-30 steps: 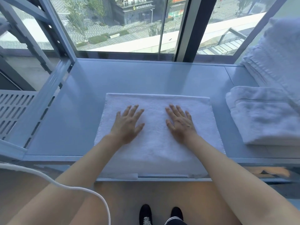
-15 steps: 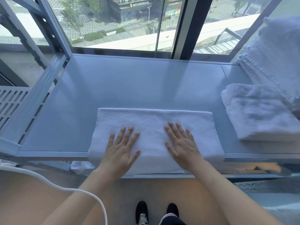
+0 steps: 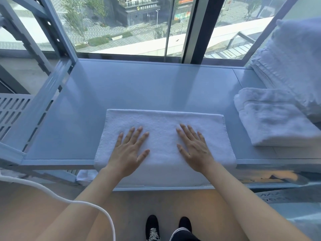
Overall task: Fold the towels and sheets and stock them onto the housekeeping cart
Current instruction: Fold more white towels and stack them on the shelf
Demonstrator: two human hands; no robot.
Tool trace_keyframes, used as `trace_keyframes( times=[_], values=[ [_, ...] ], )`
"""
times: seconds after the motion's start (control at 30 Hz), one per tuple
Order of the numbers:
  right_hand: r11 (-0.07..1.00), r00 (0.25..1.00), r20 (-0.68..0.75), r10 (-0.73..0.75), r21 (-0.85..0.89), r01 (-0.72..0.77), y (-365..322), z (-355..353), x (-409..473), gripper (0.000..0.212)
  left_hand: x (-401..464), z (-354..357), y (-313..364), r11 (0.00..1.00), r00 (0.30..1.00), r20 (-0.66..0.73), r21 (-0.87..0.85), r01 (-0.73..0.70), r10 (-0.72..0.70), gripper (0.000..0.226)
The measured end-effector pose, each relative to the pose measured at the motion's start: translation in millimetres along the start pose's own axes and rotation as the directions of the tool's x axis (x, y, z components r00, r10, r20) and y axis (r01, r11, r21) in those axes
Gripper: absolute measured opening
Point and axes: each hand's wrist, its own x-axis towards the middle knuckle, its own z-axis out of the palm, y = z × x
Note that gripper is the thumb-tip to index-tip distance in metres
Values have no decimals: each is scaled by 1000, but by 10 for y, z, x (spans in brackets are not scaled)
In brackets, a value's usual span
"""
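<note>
Shelving of pale blue painted metal fills most of the view, and its flat rectangular shelf [image 3: 139,87] stands before a tall glass window [image 3: 121,26]. At the right back corner of this shelf a big heap of white ribbed linen [image 3: 291,66] leans up, and just in front of it, along the right edge, lies a folded thick white terry towel [image 3: 276,119], which touches the heap. In the middle of the front edge lies a white rectangular terry towel [image 3: 165,126], folded flat; its long side runs along the edge, and its near part hangs down over the edge. The far half of the shelf and its left side carry nothing. Both hands lie on this middle towel with the palm down and the fingers stretched out and spread, so they press on the cloth and close around nothing. The left hand [image 3: 129,150] rests on the left half of the towel, the right hand [image 3: 194,146] on the right half, well apart from each other. A white round cable [image 3: 83,204] curves across the lower left, over the left forearm. Below, on the light brown floor [image 3: 156,204], two black shoes [image 3: 152,226] are visible.
</note>
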Motion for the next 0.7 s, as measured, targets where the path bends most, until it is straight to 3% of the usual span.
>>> trace_keyframes(
  times=[0.2,0.43,0.53,0.7],
  values=[
    [997,1000,15,-5,-81,7,475,-128,-591,67,-8,21,-4,1000,1000,-7,-10,-13,13,70],
    [977,985,114,-132,-153,149,738,-208,-627,107,-126,-13,-54,997,995,-82,-48,-61,57,68],
    [964,977,144,-156,-191,182,795,-229,-530,110,-373,62,-173,994,979,-174,-8,-110,107,68],
    [956,973,146,-181,-206,209,804,-210,-490,109,-617,109,-409,988,972,-178,65,-141,151,89]
  ],
)
